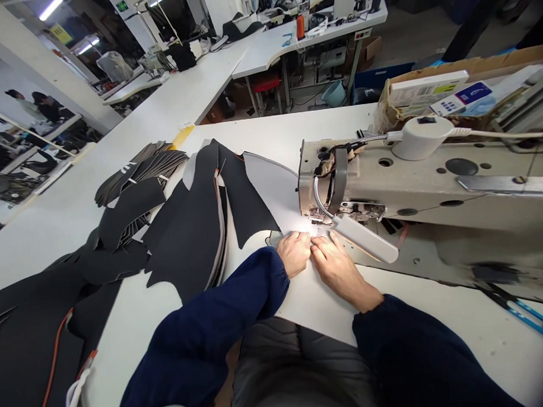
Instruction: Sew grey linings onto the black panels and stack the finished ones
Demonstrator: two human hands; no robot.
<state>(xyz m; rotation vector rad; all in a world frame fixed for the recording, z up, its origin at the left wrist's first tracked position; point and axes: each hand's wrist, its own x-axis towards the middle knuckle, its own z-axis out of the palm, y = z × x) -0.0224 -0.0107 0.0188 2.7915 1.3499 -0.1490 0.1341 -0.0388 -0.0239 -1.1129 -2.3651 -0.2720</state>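
My left hand (294, 254) lies just left of the sewing machine's needle area, its fingers curled and pressed on the edge of a fabric panel, grey (275, 188) and black (249, 207). Against it, thumb side close, my right hand (338, 269) has its bent fingertips at the same spot, below the presser foot. Bright lamp glare washes out the bit of fabric at the fingertips. The sewing machine (413, 175) reaches in from the right, with a small white lamp (366, 239) hanging over my right hand.
Black cut panels (187, 230) and a stack of dark pieces (137, 172) lie on the left. More black fabric with orange edging (31, 342) is nearer me. Blue-handled scissors (531, 319) lie at right. A cardboard box (388, 98) stands behind the machine.
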